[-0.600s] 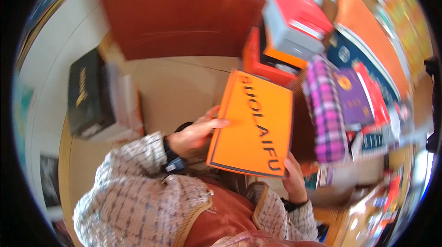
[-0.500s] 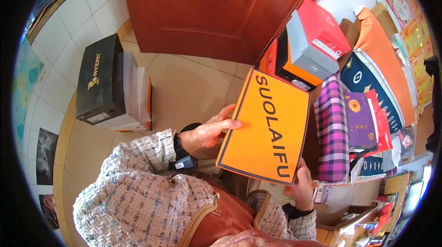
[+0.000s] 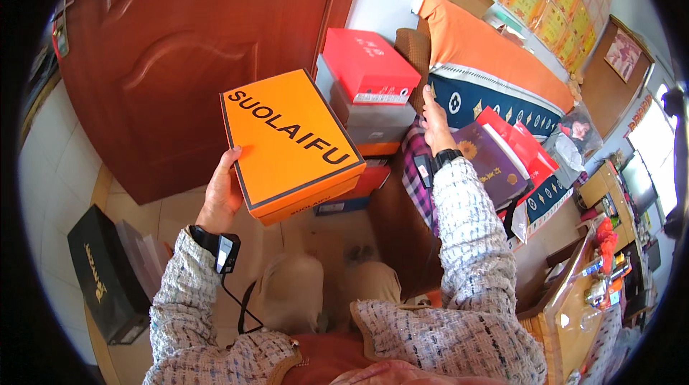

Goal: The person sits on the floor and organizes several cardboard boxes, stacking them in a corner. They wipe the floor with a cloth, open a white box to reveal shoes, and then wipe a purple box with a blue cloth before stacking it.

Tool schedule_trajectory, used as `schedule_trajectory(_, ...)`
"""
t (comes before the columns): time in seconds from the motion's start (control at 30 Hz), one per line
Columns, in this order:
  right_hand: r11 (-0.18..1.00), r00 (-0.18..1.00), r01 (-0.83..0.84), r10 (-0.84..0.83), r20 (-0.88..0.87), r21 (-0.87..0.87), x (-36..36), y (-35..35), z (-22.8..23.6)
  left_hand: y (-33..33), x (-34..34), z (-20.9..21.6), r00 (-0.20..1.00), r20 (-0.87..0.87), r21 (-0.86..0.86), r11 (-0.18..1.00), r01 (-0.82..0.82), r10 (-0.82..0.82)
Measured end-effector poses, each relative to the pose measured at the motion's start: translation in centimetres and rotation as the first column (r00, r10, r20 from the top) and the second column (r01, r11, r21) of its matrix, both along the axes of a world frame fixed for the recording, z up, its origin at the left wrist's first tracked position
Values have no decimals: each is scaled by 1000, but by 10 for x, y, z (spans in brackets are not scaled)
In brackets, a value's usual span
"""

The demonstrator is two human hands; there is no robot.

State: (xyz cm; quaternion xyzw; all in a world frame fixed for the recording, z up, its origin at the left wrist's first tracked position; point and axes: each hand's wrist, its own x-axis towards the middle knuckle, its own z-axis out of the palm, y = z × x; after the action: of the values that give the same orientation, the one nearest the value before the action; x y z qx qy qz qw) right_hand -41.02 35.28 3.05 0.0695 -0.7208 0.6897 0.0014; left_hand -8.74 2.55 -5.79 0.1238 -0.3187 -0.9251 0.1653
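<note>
An orange shoebox (image 3: 291,137) with dark edges and dark lettering is held up in front of me, its lid on. My left hand (image 3: 222,195) grips its left side, thumb on the lid and the other fingers mostly hidden. My right hand (image 3: 435,125) is away from the box, fingers stretched out, with nothing in it. It is raised in front of the sofa cover (image 3: 470,101), to the right of a red-lidded shoebox (image 3: 369,62). That box tops a stack with a grey shoebox (image 3: 373,116) beneath.
A black shoebox (image 3: 108,277) stands on the floor at lower left beside paler boxes. Behind is a reddish-brown door (image 3: 201,48). A purple bag (image 3: 488,162) and a red bag (image 3: 520,144) lie on the sofa. A cluttered wooden table (image 3: 560,320) is at lower right.
The orange shoebox has moved up and left in view and tilted, showing its front side. My right hand has let go of it and risen toward the sofa. The view has turned rightward.
</note>
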Motion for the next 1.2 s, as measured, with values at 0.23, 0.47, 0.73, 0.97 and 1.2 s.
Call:
schedule_trajectory(0.23, 978, 975, -183, 168, 145, 98, -37, -34, 18, -27, -73, 23, 1000, -5, -86, 996, 14, -15)
schedule_trajectory(0.47, 981, 968, -191, 183, 172, 30, -50, -65, 25, -57, -100, 44, 995, 6, -134, 986, 101, -101)
schedule_trajectory(0.73, 969, 955, -212, 233, 183, -127, -29, -76, 41, -65, -97, 47, 995, -15, -129, 987, 93, -95)
schedule_trajectory(0.97, 905, 898, -262, 356, 258, -336, -17, -87, 57, -67, -92, 53, 995, -38, -105, 991, 84, -88)
schedule_trajectory(1.2, 880, 967, -23, 139, 212, -474, -19, -99, 55, -64, -79, 70, 996, -44, -129, 989, 70, -76)
